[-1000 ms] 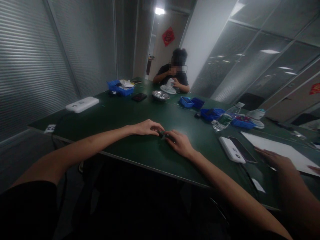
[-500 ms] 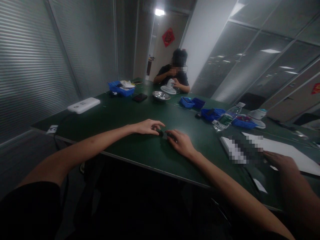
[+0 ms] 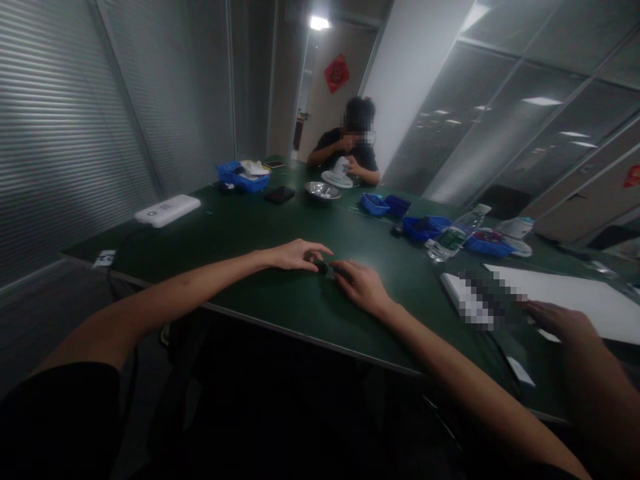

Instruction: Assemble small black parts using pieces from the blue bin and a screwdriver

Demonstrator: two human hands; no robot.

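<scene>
Green bench (image 3: pixel 280 303) lay under the mid-frame dark piece (image 3: pixel 323 268), probably light, stiff, best pinched edgewise; whether left hand (image 3: pixel 295 255) or right hand (image 3: pixel 365 287) gripped it was unclear.

A lamp (image 3: pixel 319 23) is glaring at top centre over a dim, soft-looking scene, the table (image 3: pixel 375 240) is catching a faint sheen mid-frame, and black shadow is filling the bottom centre.
</scene>
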